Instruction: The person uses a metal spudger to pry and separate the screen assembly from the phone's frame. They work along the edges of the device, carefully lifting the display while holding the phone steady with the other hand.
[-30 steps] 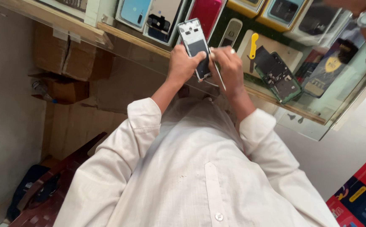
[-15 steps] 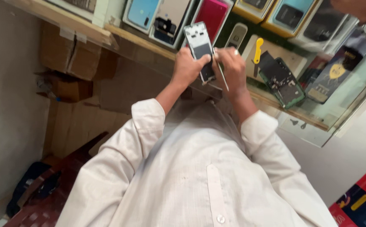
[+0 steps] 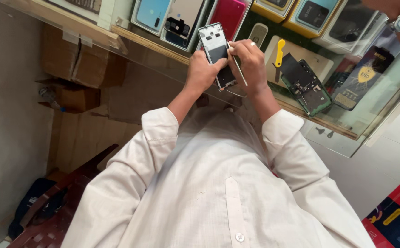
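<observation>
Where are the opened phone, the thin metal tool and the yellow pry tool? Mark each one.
opened phone (image 3: 214, 46), head view, on its bare upper back, above the left hand's grip.
thin metal tool (image 3: 239, 74), head view, on its shaft below the right hand.
yellow pry tool (image 3: 280, 53), head view, on its handle.

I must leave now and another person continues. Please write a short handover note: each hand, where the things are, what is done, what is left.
Left hand: holds the opened phone upright above the glass counter.
Right hand: grips a thin metal tool, tip at the phone's right edge.
Nearby: a separate phone frame and a yellow pry tool lie on the counter.
Done: back cover is off, inside exposed.
Left: work inside the phone; it is not yet closed.
</observation>
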A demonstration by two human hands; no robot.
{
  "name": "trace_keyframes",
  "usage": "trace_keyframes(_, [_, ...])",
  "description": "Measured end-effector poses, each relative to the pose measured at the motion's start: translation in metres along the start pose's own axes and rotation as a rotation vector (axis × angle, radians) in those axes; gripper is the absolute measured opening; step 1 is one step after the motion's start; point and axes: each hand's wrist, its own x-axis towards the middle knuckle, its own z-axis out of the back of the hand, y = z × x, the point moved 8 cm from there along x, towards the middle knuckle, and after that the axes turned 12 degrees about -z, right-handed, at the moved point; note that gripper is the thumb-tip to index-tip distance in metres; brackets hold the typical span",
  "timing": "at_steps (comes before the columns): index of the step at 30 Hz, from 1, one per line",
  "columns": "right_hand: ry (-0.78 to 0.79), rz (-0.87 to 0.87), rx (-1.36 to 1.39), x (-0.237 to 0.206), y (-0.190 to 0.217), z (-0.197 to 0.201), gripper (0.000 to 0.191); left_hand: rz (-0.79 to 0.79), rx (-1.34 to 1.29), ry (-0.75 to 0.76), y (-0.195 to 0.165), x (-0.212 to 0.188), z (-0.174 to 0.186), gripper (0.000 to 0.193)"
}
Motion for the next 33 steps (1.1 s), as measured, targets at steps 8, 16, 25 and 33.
trace_keyframes(8, [0.012,-0.016,-0.008,0.004,0.0,-0.001,0.017,0.036,-0.001,0.002,0.009,-0.001,-0.003,0.029])
trace_keyframes(16, [-0.006,0.013,-0.027,0.003,0.006,0.0,0.015,0.0,0.054,-0.014,0.012,0.003,-0.001,0.029])
trace_keyframes(25, [-0.024,0.017,-0.021,0.008,-0.001,-0.004,0.014,-0.03,0.043,-0.037,0.01,0.003,-0.003,0.034])
trace_keyframes(33, [-0.047,0.003,-0.004,0.018,0.001,-0.006,0.016,-0.001,0.053,-0.007,0.011,0.002,-0.004,0.031])
